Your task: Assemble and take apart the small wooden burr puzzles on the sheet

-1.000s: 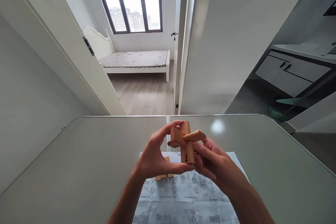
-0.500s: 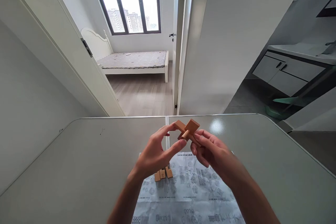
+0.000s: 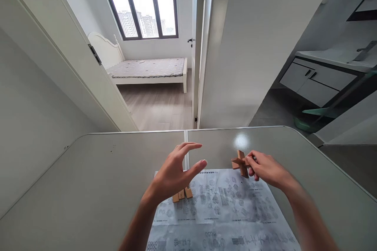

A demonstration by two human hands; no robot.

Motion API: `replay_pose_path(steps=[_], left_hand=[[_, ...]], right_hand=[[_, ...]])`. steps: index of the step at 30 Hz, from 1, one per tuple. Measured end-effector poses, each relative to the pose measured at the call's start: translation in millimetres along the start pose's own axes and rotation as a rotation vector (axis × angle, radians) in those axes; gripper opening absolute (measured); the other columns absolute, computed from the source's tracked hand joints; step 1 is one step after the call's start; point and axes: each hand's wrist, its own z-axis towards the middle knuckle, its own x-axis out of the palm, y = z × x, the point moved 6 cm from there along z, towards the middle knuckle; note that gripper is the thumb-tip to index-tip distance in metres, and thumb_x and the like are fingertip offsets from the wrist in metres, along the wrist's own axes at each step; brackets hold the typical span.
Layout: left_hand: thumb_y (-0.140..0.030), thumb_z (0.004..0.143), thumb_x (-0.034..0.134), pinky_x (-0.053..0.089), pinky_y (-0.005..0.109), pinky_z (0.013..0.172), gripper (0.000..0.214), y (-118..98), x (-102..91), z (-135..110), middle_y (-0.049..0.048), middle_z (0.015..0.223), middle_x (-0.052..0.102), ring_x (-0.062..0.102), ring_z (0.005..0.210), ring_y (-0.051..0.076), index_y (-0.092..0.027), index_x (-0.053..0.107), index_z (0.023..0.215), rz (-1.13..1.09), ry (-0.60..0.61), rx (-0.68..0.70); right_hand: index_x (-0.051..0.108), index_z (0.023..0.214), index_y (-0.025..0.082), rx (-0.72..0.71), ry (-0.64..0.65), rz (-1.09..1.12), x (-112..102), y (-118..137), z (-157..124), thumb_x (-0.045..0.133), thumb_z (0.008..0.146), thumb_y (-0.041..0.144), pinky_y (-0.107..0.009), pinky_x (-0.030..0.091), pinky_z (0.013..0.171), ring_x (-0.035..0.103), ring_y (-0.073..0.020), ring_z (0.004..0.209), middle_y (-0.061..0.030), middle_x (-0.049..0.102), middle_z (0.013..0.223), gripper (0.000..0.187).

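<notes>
Head | loose blocks (image 3: 182,194) partly behind left hand (image 3: 173,174) | wooden cross (image 3: 240,163) at sheet (image 3: 224,211) edge

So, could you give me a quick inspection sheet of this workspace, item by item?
Surface: grey table with a seam down its middle; a printed paper sheet lies at the near edge.
Things in hand: wooden cross puzzle, pinched near the sheet's far right corner; whether it touches the table is unclear.
Clutter: a few loose wooden pieces on the sheet's left part.
Hands: left hand open, holding nothing, above the loose wooden pieces; right hand closed on the wooden cross puzzle.
Cables: nothing seen.
Surroundings: open doorway to a room with a bed and a window; a cabinet to the right.
</notes>
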Motion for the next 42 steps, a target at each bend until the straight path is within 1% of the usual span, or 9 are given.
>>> replay_pose_path(steps=[4,10,17,21,24,28,32,35,42], left_hand=[[-0.051,0.098,0.065,0.050,0.050,0.108,0.047,1,3.2,1,0.0095,0.144,0.064,0.060,0.130,0.031,-0.027,0.063,0.138,0.017,0.008,0.006],[-0.050,0.097,0.065,0.052,0.050,0.105,0.045,2,3.6,1,0.0092,0.141,0.066,0.062,0.127,0.031,-0.028,0.064,0.136,0.064,-0.030,0.015],[-0.048,0.098,0.064,0.055,0.051,0.100,0.040,23,-9.2,5,0.0098,0.132,0.071,0.066,0.120,0.033,-0.026,0.068,0.130,0.170,-0.172,-0.005],[-0.047,0.100,0.059,0.054,0.050,0.099,0.031,59,-9.1,2,0.0107,0.123,0.075,0.069,0.114,0.031,-0.023,0.071,0.115,0.162,-0.281,-0.014],[-0.046,0.100,0.059,0.056,0.047,0.096,0.027,79,1.8,-12,0.0091,0.116,0.076,0.069,0.109,0.029,-0.023,0.070,0.110,0.134,-0.267,0.023],[-0.042,0.098,0.064,0.055,0.047,0.099,0.027,94,19.0,-43,0.0083,0.124,0.072,0.068,0.111,0.028,-0.027,0.066,0.120,0.180,-0.147,0.030],[-0.038,0.082,0.082,0.056,0.050,0.103,0.067,104,25.4,-69,0.0115,0.142,0.061,0.061,0.127,0.033,-0.029,0.053,0.141,0.254,-0.107,0.032],[-0.036,0.072,0.091,0.055,0.053,0.105,0.086,111,26.7,-78,0.0127,0.143,0.057,0.058,0.130,0.035,-0.029,0.048,0.145,0.314,-0.113,0.057],[-0.029,0.078,0.086,0.054,0.050,0.107,0.059,117,26.6,-81,0.0084,0.136,0.059,0.057,0.127,0.031,-0.030,0.059,0.130,0.364,-0.117,0.085]], right_hand=[[0.061,0.092,0.019,0.062,0.071,-0.041,-2,-11,2,0.037,0.107,0.025,-0.027,0.048,0.058,0.066,-0.0133,0.051,-0.0015,0.074,0.067,0.029],[0.059,0.104,0.021,0.135,0.049,-0.097,-19,-17,-10,0.041,0.106,0.038,-0.030,0.047,0.055,0.070,-0.0182,0.050,0.0004,0.072,0.061,0.025],[0.060,0.112,0.024,0.032,-0.012,-0.154,-32,19,-44,0.042,0.104,0.052,-0.030,0.047,0.057,0.073,-0.0208,0.056,0.0000,0.074,0.063,0.035],[0.061,0.118,0.023,-0.166,0.172,-0.119,-13,40,-57,0.053,0.101,0.046,-0.030,0.048,0.059,0.071,-0.0198,0.053,0.0016,0.074,0.063,0.030],[0.061,0.125,0.021,-0.293,0.309,-0.129,1,54,-66,0.058,0.099,0.038,-0.030,0.048,0.064,0.072,-0.0199,0.057,0.0026,0.074,0.063,0.031],[0.061,0.135,0.020,-0.340,0.342,-0.188,9,71,-76,0.063,0.096,0.034,-0.032,0.049,0.077,0.074,-0.0222,0.071,0.0023,0.076,0.067,0.041],[0.062,0.138,0.022,-0.389,0.362,-0.247,19,82,-79,0.067,0.094,0.032,-0.031,0.046,0.076,0.073,-0.0255,0.091,-0.0005,0.079,0.079,0.045],[0.064,0.139,0.023,-0.425,0.353,-0.277,31,87,-75,0.070,0.092,0.032,-0.031,0.044,0.074,0.071,-0.0270,0.098,-0.0031,0.080,0.091,0.048],[0.064,0.141,0.020,-0.451,0.414,-0.316,65,99,-76,0.073,0.090,0.030,-0.032,0.046,0.083,0.069,-0.0284,0.109,-0.0052,0.079,0.096,0.052]])
